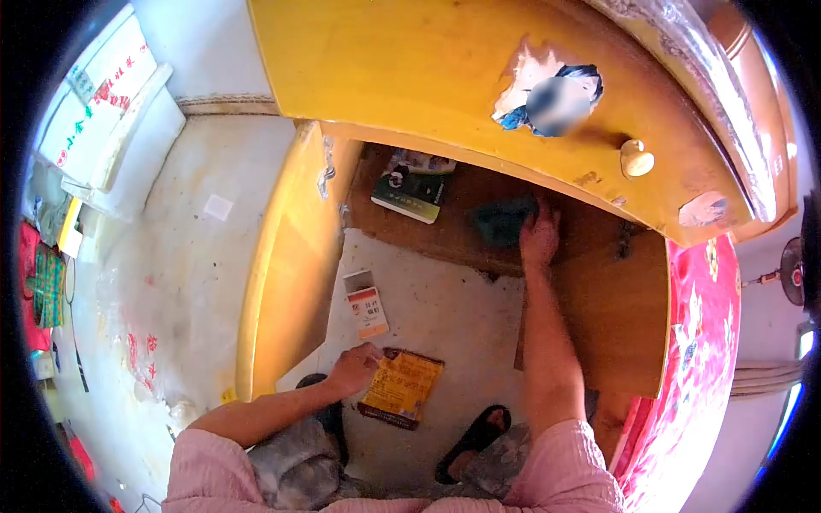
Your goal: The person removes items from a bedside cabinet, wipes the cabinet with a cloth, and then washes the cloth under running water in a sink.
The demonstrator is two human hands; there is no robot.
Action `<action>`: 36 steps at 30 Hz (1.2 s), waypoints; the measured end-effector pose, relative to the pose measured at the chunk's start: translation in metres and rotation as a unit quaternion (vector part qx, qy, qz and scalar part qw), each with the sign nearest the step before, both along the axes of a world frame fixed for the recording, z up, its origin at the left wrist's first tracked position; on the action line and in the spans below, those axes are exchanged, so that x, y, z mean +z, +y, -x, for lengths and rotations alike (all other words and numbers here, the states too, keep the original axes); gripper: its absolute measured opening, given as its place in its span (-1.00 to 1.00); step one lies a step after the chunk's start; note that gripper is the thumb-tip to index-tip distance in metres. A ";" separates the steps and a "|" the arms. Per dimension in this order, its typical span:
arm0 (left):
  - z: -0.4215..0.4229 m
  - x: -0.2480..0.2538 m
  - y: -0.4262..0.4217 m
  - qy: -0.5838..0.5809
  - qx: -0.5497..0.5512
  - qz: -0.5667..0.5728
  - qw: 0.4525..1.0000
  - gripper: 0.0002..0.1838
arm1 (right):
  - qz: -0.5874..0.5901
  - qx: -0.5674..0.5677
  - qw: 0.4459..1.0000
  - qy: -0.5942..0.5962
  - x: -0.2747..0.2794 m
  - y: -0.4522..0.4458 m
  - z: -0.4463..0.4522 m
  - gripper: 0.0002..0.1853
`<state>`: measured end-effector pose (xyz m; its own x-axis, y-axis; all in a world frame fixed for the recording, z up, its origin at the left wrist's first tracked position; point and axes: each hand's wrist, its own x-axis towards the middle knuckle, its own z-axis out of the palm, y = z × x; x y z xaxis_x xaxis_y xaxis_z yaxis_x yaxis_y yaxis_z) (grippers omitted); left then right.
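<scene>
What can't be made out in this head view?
In the head view:
Right hand's hold on the dark green item: shadow inside the cabinet.
Whether the left hand pinches the yellow packet: contact too small.
Sticker's centre: blurred.
Fan: cut off by the round image edge.

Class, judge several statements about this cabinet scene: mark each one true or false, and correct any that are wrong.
1. The right hand touches a dark green crumpled cloth inside the yellow wooden cabinet. True.
2. A dark green rectangular printed item lies right of the cloth. False: it lies to the left.
3. The cabinet's flat yellow wooden door is open. True.
4. The left hand is inside the cabinet too. False: it is outside, at a yellow rectangular packet with dark edges.
</scene>
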<state>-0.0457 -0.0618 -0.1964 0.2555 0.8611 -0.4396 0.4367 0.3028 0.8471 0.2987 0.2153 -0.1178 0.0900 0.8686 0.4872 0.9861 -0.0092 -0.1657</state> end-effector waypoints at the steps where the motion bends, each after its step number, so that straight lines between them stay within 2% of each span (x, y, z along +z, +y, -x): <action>1: -0.001 0.008 0.003 0.005 -0.016 0.014 1.000 -0.80 | 0.105 -0.007 0.991 -0.083 -0.038 0.002 -0.033 -0.61; 3: 0.005 0.016 0.002 -0.006 -0.024 -0.032 0.999 -0.80 | 0.251 -0.010 0.955 -0.161 -0.059 0.000 -0.042 -0.60; 6: 0.040 0.034 -0.021 0.028 -0.058 -0.043 0.997 -0.81 | 0.389 -0.010 0.909 -0.148 -0.079 -0.020 -0.035 -0.60; 8: 0.081 0.030 -0.054 -0.012 0.011 0.064 0.998 -0.83 | 0.468 -0.013 0.873 -0.135 -0.078 -0.019 -0.030 -0.60; 9: 0.104 0.023 -0.078 -0.025 0.108 0.128 0.986 -0.83 | 0.457 0.001 0.890 -0.001 -0.063 -0.014 -0.029 -0.60; 11: 0.137 0.005 -0.137 -0.027 0.268 0.230 0.935 -0.82 | 0.416 0.032 0.870 0.263 -0.025 -0.007 -0.024 -0.61; 12: 0.144 0.001 -0.161 -0.001 0.304 0.261 0.916 -0.82 | 0.264 -0.001 0.893 0.364 -0.037 0.002 -0.028 -0.56; 15: 0.137 -0.009 -0.212 0.044 0.339 0.323 0.882 -0.79 | 0.012 0.009 0.952 0.307 -0.037 0.037 -0.021 -0.50; 16: 0.129 -0.012 -0.215 0.047 0.336 0.329 0.881 -0.79 | -0.013 0.051 0.965 0.258 -0.047 0.053 -0.029 -0.49; 18: 0.116 -0.016 -0.211 0.050 0.328 0.333 0.882 -0.77 | -0.068 0.131 0.977 0.154 -0.102 0.101 -0.066 -0.46; 19: 0.112 -0.017 -0.208 0.051 0.326 0.335 0.883 -0.76 | -0.044 0.118 0.989 0.081 -0.133 0.123 -0.080 -0.45; 21: 0.107 -0.017 -0.207 0.055 0.320 0.341 0.882 -0.74 | 0.007 0.092 0.993 -0.069 -0.147 0.137 -0.066 -0.44; 22: 0.105 -0.017 -0.207 0.057 0.318 0.344 0.882 -0.74 | 0.180 0.089 0.980 0.004 -0.151 0.142 -0.065 -0.47; 25: 0.102 -0.015 -0.211 0.066 0.303 0.341 0.888 -0.71 | 0.288 0.129 0.949 0.014 -0.068 0.105 0.023 -0.51; 26: 0.101 -0.013 -0.214 0.068 0.295 0.337 0.891 -0.70 | 0.298 0.142 0.944 0.005 -0.039 0.086 0.055 -0.64; 29: 0.101 -0.001 -0.218 0.081 0.257 0.318 0.909 -0.67 | 0.263 0.296 0.910 0.124 -0.061 0.059 0.049 -0.78; 30: 0.104 0.003 -0.217 0.089 0.239 0.309 0.916 -0.66 | 0.273 0.326 0.888 0.175 -0.069 0.054 0.041 -0.80; 31: 0.109 0.008 -0.212 0.097 0.217 0.297 0.925 -0.65 | 0.357 0.305 0.861 0.195 -0.075 0.041 0.027 -0.84; 33: 0.113 0.016 -0.199 0.118 0.169 0.275 0.939 -0.63 | 0.510 0.263 0.787 0.228 -0.028 0.012 0.025 -0.88; 36: 0.118 0.038 -0.164 0.169 0.059 0.232 0.956 -0.60 | 0.574 0.278 0.706 0.308 -0.001 -0.014 0.027 -0.85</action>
